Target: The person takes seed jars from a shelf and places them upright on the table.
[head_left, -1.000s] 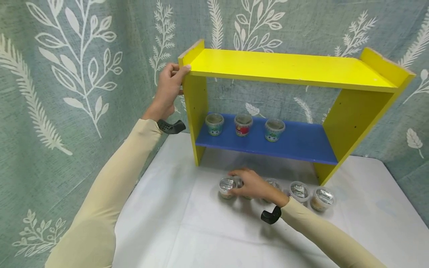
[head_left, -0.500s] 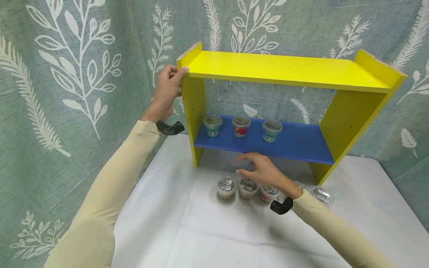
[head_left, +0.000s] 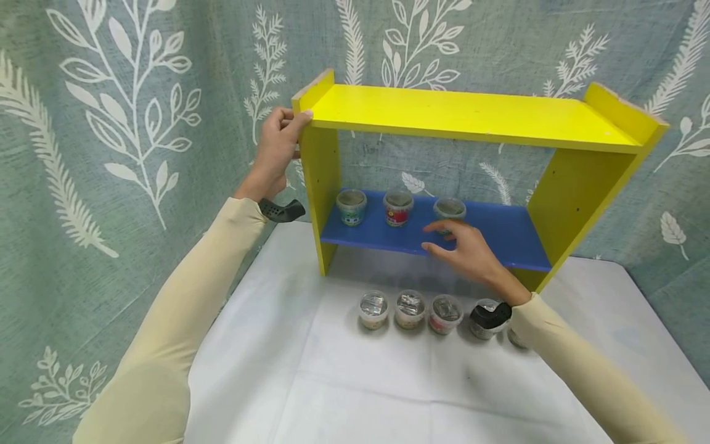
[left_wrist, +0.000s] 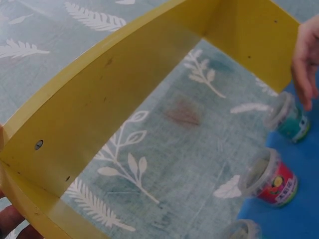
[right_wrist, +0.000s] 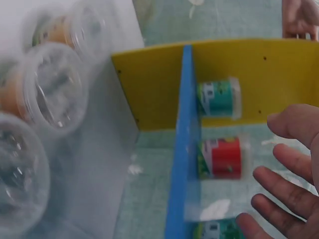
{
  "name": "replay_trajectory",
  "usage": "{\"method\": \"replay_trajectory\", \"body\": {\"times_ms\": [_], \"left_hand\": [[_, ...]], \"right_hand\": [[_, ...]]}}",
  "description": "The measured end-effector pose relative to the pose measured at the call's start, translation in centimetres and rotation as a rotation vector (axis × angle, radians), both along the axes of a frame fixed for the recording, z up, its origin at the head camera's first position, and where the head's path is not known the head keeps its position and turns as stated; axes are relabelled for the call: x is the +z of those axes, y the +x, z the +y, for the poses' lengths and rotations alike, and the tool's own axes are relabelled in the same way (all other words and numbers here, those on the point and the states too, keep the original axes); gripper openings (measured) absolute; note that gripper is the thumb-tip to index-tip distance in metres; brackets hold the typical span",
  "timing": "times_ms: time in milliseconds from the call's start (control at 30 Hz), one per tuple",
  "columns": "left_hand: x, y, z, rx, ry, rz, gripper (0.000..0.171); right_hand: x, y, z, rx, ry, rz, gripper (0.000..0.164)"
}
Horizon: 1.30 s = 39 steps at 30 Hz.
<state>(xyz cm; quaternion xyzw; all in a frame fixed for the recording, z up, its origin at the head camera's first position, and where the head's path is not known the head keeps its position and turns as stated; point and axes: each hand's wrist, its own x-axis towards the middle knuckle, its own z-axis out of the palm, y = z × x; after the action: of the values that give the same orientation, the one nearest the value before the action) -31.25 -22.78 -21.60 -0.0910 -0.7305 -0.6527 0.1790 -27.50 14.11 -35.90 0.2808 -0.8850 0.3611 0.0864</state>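
At its upper left corner, a yellow shelf unit (head_left: pixel 471 114) is gripped by my left hand (head_left: pixel 275 148), thumb on the front edge. On its blue shelf board (head_left: pixel 371 237) stand a green-labelled plastic tub (head_left: pixel 352 214), a red-labelled tub (head_left: pixel 397 214) and another green-labelled tub (head_left: pixel 448 208). My right hand (head_left: pixel 468 251) hovers in front of that third tub, partly covering it. Its fingers are spread and hold nothing, as the right wrist view shows; whether they touch the tub I cannot tell.
On the white cloth (head_left: pixel 344 382) before the unit, several clear-walled tubs with silvery tops stand in a row, starting with the leftmost tub (head_left: pixel 373 311). My right forearm partly hides the rightmost tub (head_left: pixel 517 338). A leaf-patterned curtain (head_left: pixel 211 154) hangs behind.
My right hand has left the front row of tubs and risen rightward to the blue shelf board. The left hand keeps its grip on the shelf unit.
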Motion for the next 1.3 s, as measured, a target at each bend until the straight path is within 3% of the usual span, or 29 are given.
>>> {"method": "replay_trajectory", "body": {"times_ms": [667, 733, 867, 1067, 1300], "left_hand": [[0.1, 0.3, 0.0, -0.006, -0.005, -0.008, 0.036], [0.1, 0.2, 0.1, -0.004, -0.007, -0.008, 0.036], [0.0, 0.2, 0.0, -0.004, -0.01, -0.013, 0.036], [-0.1, 0.1, -0.2, -0.02, -0.001, -0.013, 0.036], [0.0, 0.0, -0.2, -0.024, -0.002, -0.005, 0.037]], "right_hand": [[0.6, -4.7, 3.1, -0.122, -0.048, 0.207, 0.04], [0.7, -5.0, 3.4, -0.147, -0.041, 0.171, 0.046], [0.6, -5.5, 3.9, -0.186, -0.015, -0.011, 0.065], [0.4, -6.2, 4.7, -0.167, -0.03, -0.263, 0.089], [0.1, -6.8, 5.0, -0.166, -0.067, -0.342, 0.094]]}}
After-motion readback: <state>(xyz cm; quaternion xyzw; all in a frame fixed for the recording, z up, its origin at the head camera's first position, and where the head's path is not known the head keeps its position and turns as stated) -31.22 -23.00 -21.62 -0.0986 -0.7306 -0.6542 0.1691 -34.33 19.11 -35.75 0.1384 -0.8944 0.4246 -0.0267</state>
